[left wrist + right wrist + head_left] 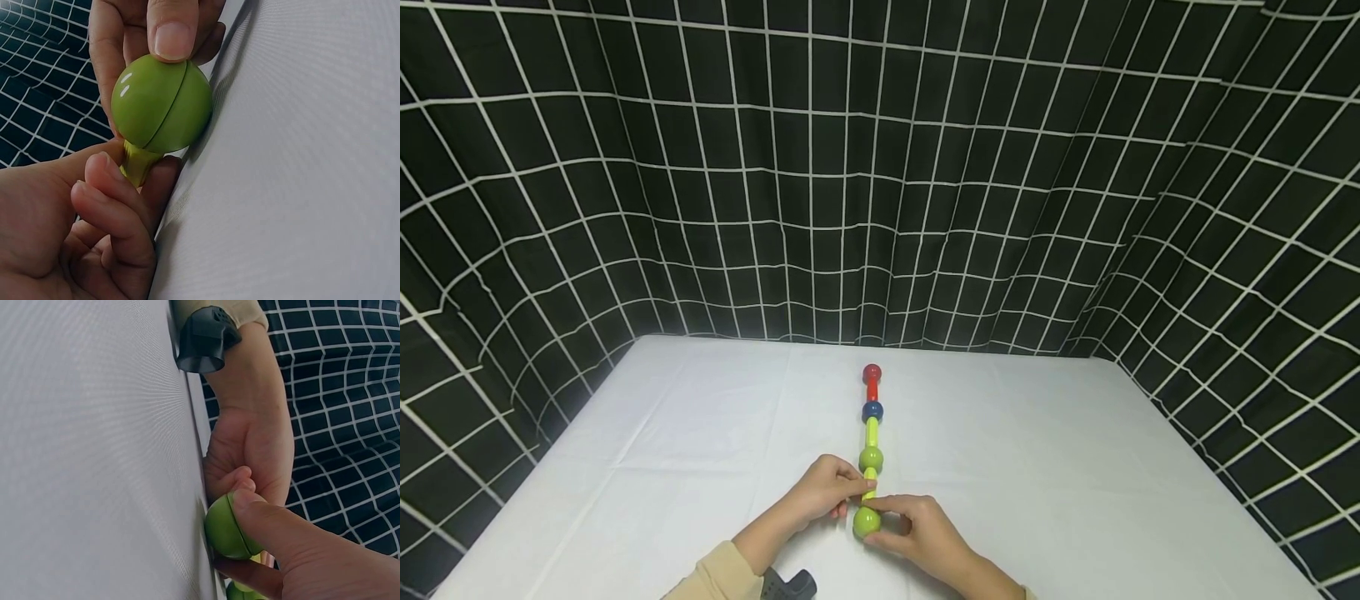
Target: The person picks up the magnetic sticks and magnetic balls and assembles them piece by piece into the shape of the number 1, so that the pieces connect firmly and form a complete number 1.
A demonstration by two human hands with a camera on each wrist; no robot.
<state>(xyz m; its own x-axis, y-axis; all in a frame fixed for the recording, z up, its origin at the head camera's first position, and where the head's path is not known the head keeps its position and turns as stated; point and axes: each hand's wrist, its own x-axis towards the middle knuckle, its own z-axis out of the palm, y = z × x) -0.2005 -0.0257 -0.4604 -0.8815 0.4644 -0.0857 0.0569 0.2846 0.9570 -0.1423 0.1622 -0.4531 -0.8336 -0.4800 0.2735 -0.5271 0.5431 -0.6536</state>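
Observation:
A straight chain of balls and rods lies on the white table. From the far end it runs red ball (872,373), red rod (872,390), blue ball (872,411), yellow-green rod (872,432), green ball (871,458), a second yellow-green rod (869,492) and a near green ball (867,522). My left hand (826,492) pinches the second rod from the left. With thumb and fingers my right hand (925,533) grips the near green ball, which also shows in the left wrist view (161,103) and right wrist view (230,528). Fingers partly hide the joint between that rod and ball.
White cloth covers the table (1037,450). Black curtains with a white grid (850,167) surround it at the back and sides. A dark wrist-worn device (788,585) sits at the left sleeve.

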